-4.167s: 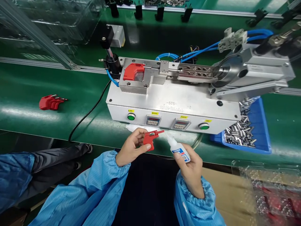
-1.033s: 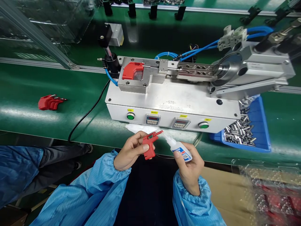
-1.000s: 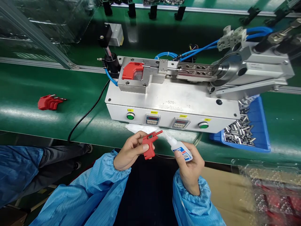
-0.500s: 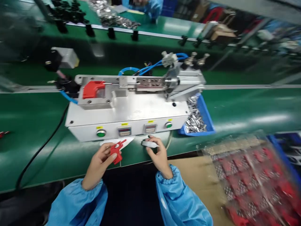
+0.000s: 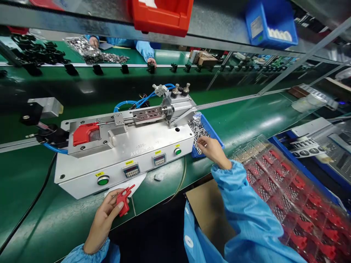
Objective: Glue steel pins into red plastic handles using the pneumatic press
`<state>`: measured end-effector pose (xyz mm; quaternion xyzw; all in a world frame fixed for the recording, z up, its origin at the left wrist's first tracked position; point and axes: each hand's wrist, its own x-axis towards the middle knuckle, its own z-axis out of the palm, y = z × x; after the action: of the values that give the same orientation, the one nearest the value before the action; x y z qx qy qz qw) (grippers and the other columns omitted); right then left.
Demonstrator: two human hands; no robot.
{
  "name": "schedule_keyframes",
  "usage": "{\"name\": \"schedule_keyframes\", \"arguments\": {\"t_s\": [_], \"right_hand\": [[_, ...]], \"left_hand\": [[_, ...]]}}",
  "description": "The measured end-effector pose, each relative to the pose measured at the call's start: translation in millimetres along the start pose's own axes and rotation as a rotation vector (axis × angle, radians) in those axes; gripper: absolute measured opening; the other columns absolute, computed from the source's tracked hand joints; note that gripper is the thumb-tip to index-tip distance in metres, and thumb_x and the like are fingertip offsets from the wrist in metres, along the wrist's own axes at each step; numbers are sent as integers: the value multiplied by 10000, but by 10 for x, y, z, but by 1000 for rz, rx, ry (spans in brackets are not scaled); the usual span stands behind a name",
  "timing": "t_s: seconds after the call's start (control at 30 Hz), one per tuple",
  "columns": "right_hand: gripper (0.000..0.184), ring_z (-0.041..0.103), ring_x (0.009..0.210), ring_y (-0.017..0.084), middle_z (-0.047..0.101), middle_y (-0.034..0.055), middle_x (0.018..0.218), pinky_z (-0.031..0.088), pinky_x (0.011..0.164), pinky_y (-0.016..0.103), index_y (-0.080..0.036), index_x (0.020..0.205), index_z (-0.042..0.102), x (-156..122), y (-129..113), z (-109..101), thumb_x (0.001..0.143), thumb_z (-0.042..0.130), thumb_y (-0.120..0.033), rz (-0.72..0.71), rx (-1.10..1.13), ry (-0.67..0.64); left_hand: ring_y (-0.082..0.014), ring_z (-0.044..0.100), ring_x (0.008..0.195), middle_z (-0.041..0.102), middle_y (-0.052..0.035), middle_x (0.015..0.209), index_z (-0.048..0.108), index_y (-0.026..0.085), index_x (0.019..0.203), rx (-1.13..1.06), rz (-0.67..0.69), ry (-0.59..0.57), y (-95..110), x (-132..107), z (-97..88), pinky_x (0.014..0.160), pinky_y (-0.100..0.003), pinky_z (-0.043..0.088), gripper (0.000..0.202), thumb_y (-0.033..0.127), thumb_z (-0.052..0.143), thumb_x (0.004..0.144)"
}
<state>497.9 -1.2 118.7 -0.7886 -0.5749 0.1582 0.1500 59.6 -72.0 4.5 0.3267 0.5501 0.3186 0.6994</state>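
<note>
My left hand (image 5: pixel 105 215) is closed around a red plastic part (image 5: pixel 123 201), shaped like a small pistol with a thin prong sticking up to the right. It holds the part in front of the metal bench machine (image 5: pixel 153 140), near the green button at its left. At the machine's right end, my right hand (image 5: pixel 212 149) reaches into a blue bin (image 5: pixel 212 131) of small shiny metal pins (image 5: pixel 197 128). Its fingertips are pinched together among the pins; whatever is between them is hidden. Another red part (image 5: pixel 83 134) sits in the machine's left fixture.
A small whitish piece (image 5: pixel 158 177) lies on the green bench before the machine. A clear tray (image 5: pixel 290 197) of red parts and metal pieces is at the right. Overhead, a shelf carries a red bin (image 5: pixel 164 18) and a blue bin (image 5: pixel 255 27). A co-worker's hands show across the bench.
My right hand has let go of the whitish piece, now on the bench, and moved right into the blue bin. My left hand still holds the red part. The view has shifted.
</note>
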Motion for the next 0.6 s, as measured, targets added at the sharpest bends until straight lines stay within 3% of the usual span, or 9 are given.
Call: {"name": "schedule_keyframes", "arguments": {"t_s": [0.07, 0.13, 0.2, 0.27, 0.33, 0.4, 0.5, 0.6], "right_hand": [[37, 734, 959, 257, 752, 82, 893, 569, 945, 410, -167, 897, 723, 283, 71, 6, 928, 715, -186, 83, -118, -49], [151, 729, 978, 238, 747, 80, 937, 581, 956, 432, -142, 925, 720, 452, 93, 68, 962, 756, -284, 136, -201, -89], [217, 725, 985, 217, 743, 68, 981, 590, 958, 439, -135, 963, 716, 512, 86, 101, 995, 745, -348, 148, -247, -110], [137, 729, 983, 219, 749, 67, 971, 589, 960, 424, -141, 927, 718, 496, 65, 53, 977, 744, -266, 122, -258, -110], [47, 739, 976, 233, 763, 75, 951, 584, 956, 394, -153, 884, 724, 439, 35, -72, 925, 708, -138, 75, -237, -88], [98, 751, 947, 239, 776, 74, 947, 590, 920, 356, -166, 906, 736, 357, -13, -232, 893, 658, -107, 24, -191, -59], [160, 755, 907, 234, 781, 69, 978, 616, 847, 338, -186, 1045, 733, 201, -153, -445, 937, 635, -253, -77, -81, -1], [302, 752, 882, 247, 778, 83, 993, 634, 799, 362, -224, 1119, 731, 58, -403, -566, 956, 677, -472, -311, 185, 77]], "left_hand": [[-254, 729, 976, 790, -97, 1106, 627, 208, 1304, -5, 17, -11, 4, 7, 11, 793, -303, 615, 772, 652, 902, 736], [-254, 727, 984, 780, -91, 1092, 629, 214, 1303, -19, 41, -15, -5, 6, 23, 798, -304, 613, 751, 644, 898, 748], [-260, 725, 1007, 769, -87, 1084, 630, 220, 1306, -32, 59, -14, -26, 5, 29, 828, -319, 615, 730, 634, 891, 764], [-265, 721, 1013, 760, -90, 1081, 632, 221, 1311, -36, 77, -17, -50, 9, 24, 842, -331, 611, 700, 619, 877, 790], [-265, 717, 1003, 754, -96, 1074, 636, 219, 1309, -35, 100, -33, -68, 28, 10, 831, -331, 603, 661, 597, 863, 817], [-266, 714, 977, 756, -102, 1052, 644, 215, 1291, -34, 114, -75, -74, 61, -6, 808, -331, 595, 634, 586, 860, 825], [-253, 707, 925, 762, -96, 1016, 654, 215, 1269, -37, 126, -161, -72, 114, -5, 770, -321, 580, 588, 567, 850, 842], [-211, 682, 834, 750, -71, 965, 651, 216, 1252, -93, 188, -175, -78, 148, 50, 705, -291, 554, 526, 542, 825, 877]]}}
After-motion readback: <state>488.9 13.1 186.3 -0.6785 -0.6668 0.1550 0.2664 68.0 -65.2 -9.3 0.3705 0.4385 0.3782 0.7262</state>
